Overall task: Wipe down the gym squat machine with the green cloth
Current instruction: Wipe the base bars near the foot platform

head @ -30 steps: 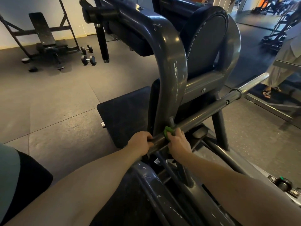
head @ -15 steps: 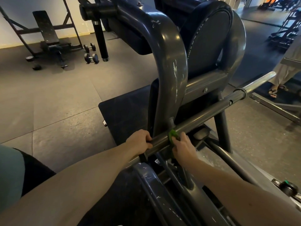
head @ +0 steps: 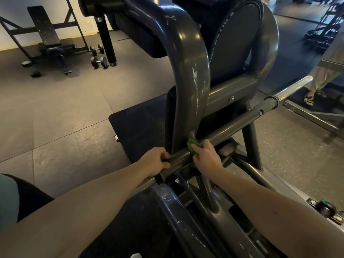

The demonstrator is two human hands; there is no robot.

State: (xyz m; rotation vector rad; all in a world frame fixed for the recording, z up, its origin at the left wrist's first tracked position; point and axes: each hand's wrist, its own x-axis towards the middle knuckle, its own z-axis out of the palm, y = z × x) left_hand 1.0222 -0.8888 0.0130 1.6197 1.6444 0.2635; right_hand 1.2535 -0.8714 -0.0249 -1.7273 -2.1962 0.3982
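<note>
One green cloth (head: 191,146) lies bunched on the grey crossbar (head: 242,122) of the squat machine (head: 188,71), just beside its curved upright. The right hand (head: 206,159) holds the cloth against the bar with curled fingers. The left hand (head: 156,162) grips the same bar close by. Beyond, two dumbbells (head: 99,61) rest on the floor near a bench (head: 46,34).

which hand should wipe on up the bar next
Right. The right hand holds the green cloth against the bar, nearer its far chrome end; the left hand only grips the bar.
</note>
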